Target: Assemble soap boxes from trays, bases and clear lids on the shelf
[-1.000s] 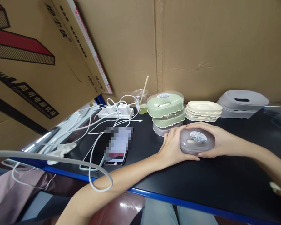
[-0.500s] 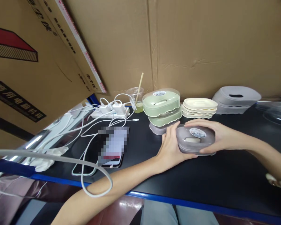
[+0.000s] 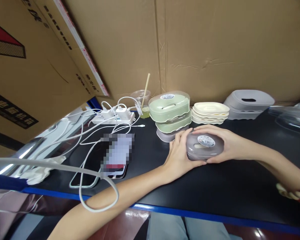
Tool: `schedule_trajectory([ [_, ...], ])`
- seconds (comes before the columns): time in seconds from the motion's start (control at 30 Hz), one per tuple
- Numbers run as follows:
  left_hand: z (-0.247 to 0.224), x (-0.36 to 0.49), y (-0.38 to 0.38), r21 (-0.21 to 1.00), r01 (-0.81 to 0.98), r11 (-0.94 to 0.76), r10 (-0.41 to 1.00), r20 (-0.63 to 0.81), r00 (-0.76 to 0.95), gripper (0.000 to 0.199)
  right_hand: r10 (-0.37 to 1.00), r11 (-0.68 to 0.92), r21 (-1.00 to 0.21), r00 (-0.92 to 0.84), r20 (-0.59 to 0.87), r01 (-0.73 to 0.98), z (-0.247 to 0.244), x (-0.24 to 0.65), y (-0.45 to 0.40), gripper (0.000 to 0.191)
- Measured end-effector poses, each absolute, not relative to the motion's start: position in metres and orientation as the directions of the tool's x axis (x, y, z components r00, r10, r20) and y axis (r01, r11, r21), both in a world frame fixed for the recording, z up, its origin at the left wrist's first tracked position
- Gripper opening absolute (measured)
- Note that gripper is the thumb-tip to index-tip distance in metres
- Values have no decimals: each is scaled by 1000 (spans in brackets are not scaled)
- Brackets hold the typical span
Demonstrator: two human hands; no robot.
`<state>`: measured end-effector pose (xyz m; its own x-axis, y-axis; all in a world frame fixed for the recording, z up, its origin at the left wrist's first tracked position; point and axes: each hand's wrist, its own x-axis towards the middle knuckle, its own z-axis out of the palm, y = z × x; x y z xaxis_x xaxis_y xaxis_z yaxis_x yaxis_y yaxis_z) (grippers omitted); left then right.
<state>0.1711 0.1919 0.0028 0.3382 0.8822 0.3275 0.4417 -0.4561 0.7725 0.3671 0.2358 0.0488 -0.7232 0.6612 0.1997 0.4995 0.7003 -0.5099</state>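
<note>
Left hand (image 3: 178,154) and right hand (image 3: 226,145) clasp a gray lidded box (image 3: 196,154), near and right of a seemingly finished box stack (image 3: 168,109); cream trays (image 3: 210,109) and gray shells (image 3: 257,100), far right, apparently await their turn.

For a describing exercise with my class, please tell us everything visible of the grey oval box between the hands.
The grey oval box is rounded and glossy, with a see-through cover that looks like plastic. The cover is on, its top facing up and bearing a whitish oval label, its print too small to read, beside a pale elongated slot. The left hand and right hand clasp opposite ends. It is over the black tabletop; whether it rests there is unclear.
</note>
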Motion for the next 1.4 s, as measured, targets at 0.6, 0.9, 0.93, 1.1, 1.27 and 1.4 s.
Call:
schedule_trajectory([
  [0.6, 3, 172, 196, 729, 505, -462, 882, 319, 346, 86, 680, 700, -529, -672, 292, 479, 40, 369, 229, 57],
  [0.9, 9, 176, 193, 733, 549, -401, 905, 227, 359, 78, 789, 498, -480, -148, 596, 722, 59, 409, 259, 34],
  [0.93, 9, 176, 192, 732, 546, -406, 902, 225, 369, 78, 779, 395, -450, -32, 626, 801, 60, 421, 264, 32],
  [1.1, 12, 176, 188, 729, 527, -436, 887, 249, 390, 76, 726, -183, -509, 465, 507, 841, 62, 474, 266, 37],
  [1.27, 14, 177, 185, 740, 505, -444, 880, 254, 401, 77, 710, -276, -505, 527, 466, 818, 56, 490, 254, 43],
  [1.4, 16, 179, 183, 769, 476, -427, 889, 259, 378, 77, 719, -240, -489, 492, 492, 839, 54, 490, 250, 39],
])
